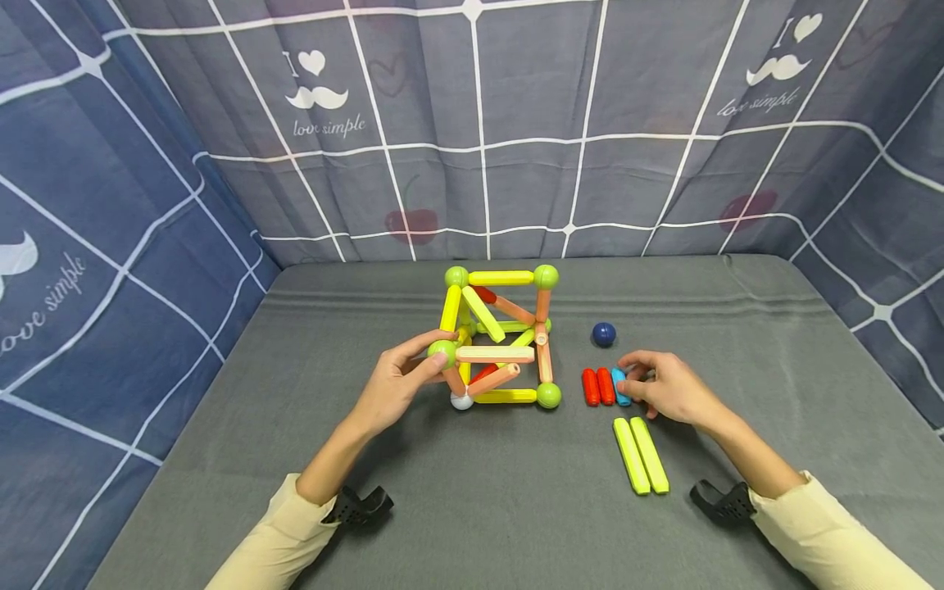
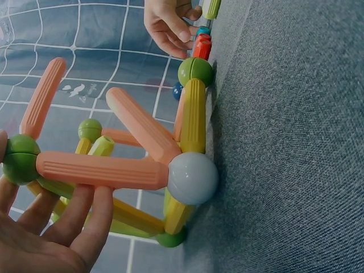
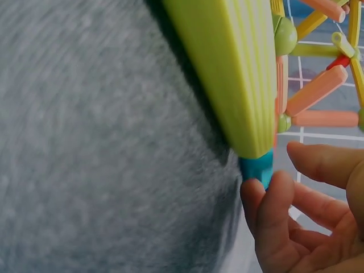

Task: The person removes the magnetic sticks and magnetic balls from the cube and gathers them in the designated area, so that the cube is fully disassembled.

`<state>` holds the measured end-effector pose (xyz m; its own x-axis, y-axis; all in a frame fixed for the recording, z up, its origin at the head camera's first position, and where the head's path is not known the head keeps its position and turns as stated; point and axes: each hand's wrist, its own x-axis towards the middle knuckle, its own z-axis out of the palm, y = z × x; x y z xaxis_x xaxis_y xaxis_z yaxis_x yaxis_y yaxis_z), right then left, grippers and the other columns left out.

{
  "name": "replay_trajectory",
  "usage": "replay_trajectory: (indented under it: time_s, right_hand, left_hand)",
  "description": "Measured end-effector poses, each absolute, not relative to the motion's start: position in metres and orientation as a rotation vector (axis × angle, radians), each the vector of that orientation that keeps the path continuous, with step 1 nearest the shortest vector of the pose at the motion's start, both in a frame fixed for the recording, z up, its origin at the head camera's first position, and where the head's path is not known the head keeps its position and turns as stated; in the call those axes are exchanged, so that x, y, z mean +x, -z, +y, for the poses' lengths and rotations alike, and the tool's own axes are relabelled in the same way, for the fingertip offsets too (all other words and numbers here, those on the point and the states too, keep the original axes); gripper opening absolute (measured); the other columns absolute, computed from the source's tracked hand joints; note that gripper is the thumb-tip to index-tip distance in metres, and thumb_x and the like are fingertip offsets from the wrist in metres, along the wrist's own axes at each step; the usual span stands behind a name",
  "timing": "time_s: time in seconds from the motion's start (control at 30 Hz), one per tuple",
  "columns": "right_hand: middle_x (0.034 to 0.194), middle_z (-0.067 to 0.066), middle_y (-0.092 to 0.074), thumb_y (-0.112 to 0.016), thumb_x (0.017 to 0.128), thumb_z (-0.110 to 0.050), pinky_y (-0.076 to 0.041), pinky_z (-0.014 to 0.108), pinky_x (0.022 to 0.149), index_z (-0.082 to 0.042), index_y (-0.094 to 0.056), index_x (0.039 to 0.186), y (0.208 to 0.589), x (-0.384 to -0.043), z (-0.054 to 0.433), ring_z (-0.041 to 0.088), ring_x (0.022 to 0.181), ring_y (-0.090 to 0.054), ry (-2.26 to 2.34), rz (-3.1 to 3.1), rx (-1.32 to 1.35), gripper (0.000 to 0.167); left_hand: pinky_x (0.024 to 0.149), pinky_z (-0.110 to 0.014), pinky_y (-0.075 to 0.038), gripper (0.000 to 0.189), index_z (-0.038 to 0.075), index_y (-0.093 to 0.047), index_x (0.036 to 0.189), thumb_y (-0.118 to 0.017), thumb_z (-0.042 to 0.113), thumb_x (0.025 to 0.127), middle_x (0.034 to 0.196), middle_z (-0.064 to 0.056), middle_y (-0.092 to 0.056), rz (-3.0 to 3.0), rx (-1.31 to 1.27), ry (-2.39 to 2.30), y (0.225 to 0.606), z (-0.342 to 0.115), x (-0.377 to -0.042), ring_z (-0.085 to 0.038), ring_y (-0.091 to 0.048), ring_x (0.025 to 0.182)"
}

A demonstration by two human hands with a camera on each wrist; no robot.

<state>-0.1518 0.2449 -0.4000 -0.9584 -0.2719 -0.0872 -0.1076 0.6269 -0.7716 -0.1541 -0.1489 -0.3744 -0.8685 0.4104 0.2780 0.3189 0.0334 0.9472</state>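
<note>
In the head view, my left hand [image 1: 394, 381] pinches a green ball [image 1: 442, 353] at the near left of a frame of magnetic rods and balls. A light orange rod [image 1: 494, 354] runs right from this ball. Another orange rod [image 2: 102, 169] links it to a white ball [image 2: 193, 178] low on the frame. My right hand [image 1: 667, 387] is at a short blue rod [image 1: 621, 387], its fingertips close against it. In the right wrist view, the thumb [image 3: 318, 164] stands apart from the blue rod [image 3: 257, 169].
Two short red rods [image 1: 598, 387] lie left of the blue one. Two longer yellow-green rods [image 1: 640, 456] lie nearer me. A dark blue ball [image 1: 603, 334] sits behind the red rods. Patterned curtains [image 1: 531, 106] rise at the back and sides of the grey cloth surface [image 1: 472, 508].
</note>
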Motion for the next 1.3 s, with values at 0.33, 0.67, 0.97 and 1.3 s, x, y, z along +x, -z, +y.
replay_trajectory:
  time_s: [0.33,0.67,0.97,1.3]
  right_hand:
    - [0.110,0.013,-0.064,-0.070,0.093,-0.014,-0.052,0.035,0.048,-0.006,-0.066,0.117,0.363,-0.133,0.208,0.027,0.065,-0.063,1.401,2.743,-0.419,0.026]
    - [0.114,0.000,-0.062,-0.073,0.091,-0.011,-0.052,0.038,0.044,-0.013,-0.067,0.120,0.327,-0.122,0.138,0.018,0.091,-0.066,1.707,2.529,-0.745,0.030]
    - [0.089,0.007,-0.063,-0.067,0.095,-0.006,-0.050,0.033,0.044,-0.007,-0.070,0.111,0.330,-0.131,0.116,0.022,0.043,-0.053,1.667,2.520,-0.776,0.017]
    - [0.090,0.006,-0.057,-0.065,0.096,-0.005,-0.049,0.033,0.042,-0.010,-0.072,0.108,0.333,-0.123,0.114,0.017,0.045,-0.053,1.663,2.516,-0.773,0.015]
  left_hand:
    - [0.085,-0.039,-0.055,0.037,-0.003,-0.055,0.135,-0.058,0.012,0.101,0.131,-0.018,-0.059,2.244,0.780,-1.962,0.373,-0.149,-0.153,-0.035,-0.062,0.110]
    - [0.085,-0.041,-0.055,0.036,-0.001,-0.055,0.136,-0.055,0.011,0.102,0.123,-0.016,-0.063,2.212,0.809,-1.979,0.374,-0.150,-0.153,-0.035,-0.063,0.109]
    - [0.087,-0.048,-0.053,0.035,-0.003,-0.054,0.135,-0.054,0.009,0.102,0.119,-0.017,-0.064,2.192,0.818,-1.992,0.374,-0.148,-0.153,-0.044,-0.060,0.110]
    - [0.086,-0.041,-0.054,0.032,0.000,-0.054,0.134,-0.050,0.012,0.105,0.105,-0.019,-0.066,2.255,0.835,-1.917,0.368,-0.146,-0.149,-0.037,-0.065,0.099]
